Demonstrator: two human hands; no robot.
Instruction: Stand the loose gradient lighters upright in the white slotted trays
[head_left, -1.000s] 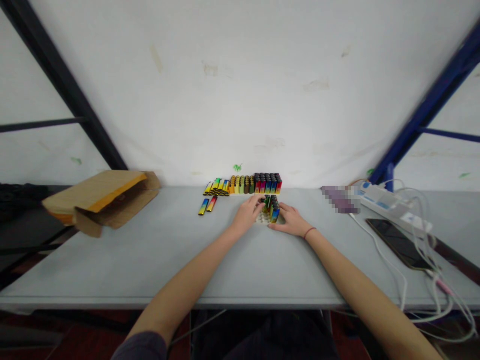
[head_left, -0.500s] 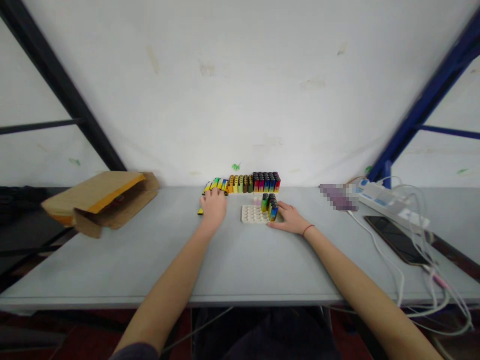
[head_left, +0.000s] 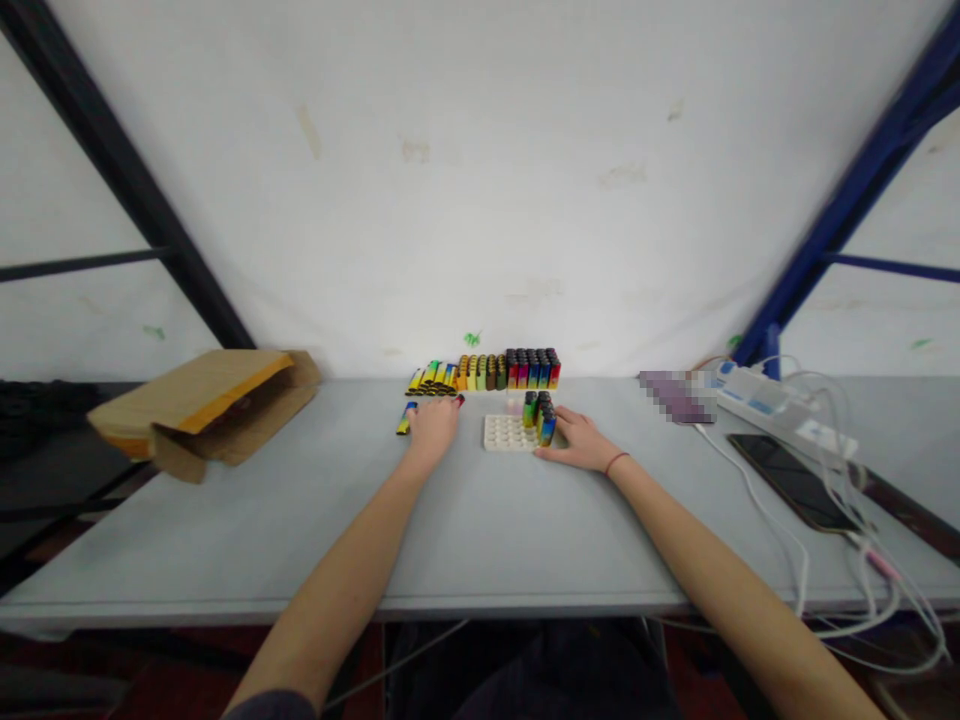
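My left hand point(head_left: 435, 430) is closed, and the dark red end of a small cylinder point(head_left: 460, 400) sticks out at its fingertips. Most of that cylinder is hidden. Just left of the hand, a blue-and-yellow cylinder point(head_left: 406, 418) lies on the table. A white tray with round holes point(head_left: 510, 433) sits in front of me. Several short, battery-like cylinders point(head_left: 545, 425), green to blue with dark tops, stand upright at its right side. My right hand point(head_left: 585, 440) curves around the tray's right end, thumb and fingers apart, beside these cylinders; whether it presses on them is unclear.
Along the wall lie a pile of yellow cylinders point(head_left: 433, 378), an upright yellow-orange block of them point(head_left: 481, 372) and a dark-topped block point(head_left: 533, 368). An opened cardboard package point(head_left: 195, 400) is at left. A phone point(head_left: 791, 480), power strip point(head_left: 780, 405) and white cables occupy the right.
My left hand has drawn back from the yellow pile and shifted slightly right, now with a red-ended cylinder showing at its fingertips. My right hand stays by the tray.
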